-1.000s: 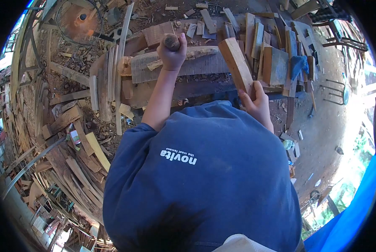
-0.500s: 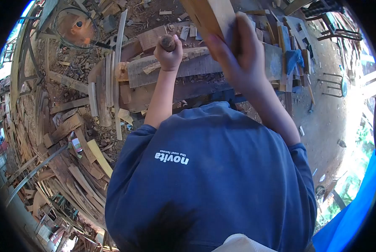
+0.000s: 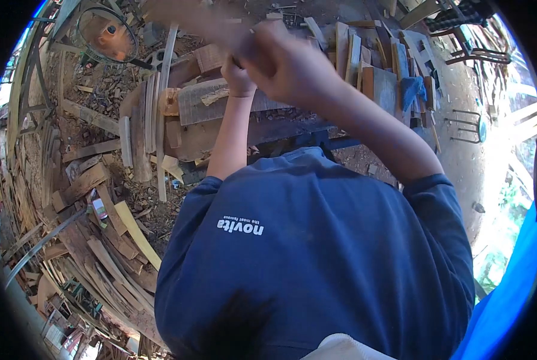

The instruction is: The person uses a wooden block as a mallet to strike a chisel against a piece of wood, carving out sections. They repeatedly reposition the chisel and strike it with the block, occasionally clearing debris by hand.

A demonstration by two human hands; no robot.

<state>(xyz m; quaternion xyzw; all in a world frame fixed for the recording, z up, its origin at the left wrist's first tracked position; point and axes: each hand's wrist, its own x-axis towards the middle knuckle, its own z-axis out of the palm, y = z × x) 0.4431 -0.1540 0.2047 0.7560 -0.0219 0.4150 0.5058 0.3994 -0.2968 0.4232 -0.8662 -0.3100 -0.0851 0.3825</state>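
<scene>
My left hand (image 3: 239, 79) is stretched out over a grooved wooden board (image 3: 201, 103) on the bench, fist closed around a round wooden tool handle (image 3: 236, 60) that is mostly hidden. My right hand (image 3: 287, 67) is raised in front of it, gripping a long wooden block (image 3: 187, 18). The block points up and to the left and is blurred by motion. Both arms come out of my blue shirt.
Cut wood pieces (image 3: 370, 66) stand stacked on the bench's right side beside a blue cloth (image 3: 411, 90). Planks and offcuts (image 3: 100, 240) litter the ground to the left. A round wire-framed object (image 3: 103, 33) lies at upper left. Metal frames (image 3: 466, 126) stand on the dirt floor at right.
My right hand lifted the wooden block from the bench's right side and swung it up and leftward, over my left fist. The left hand stayed on the handle.
</scene>
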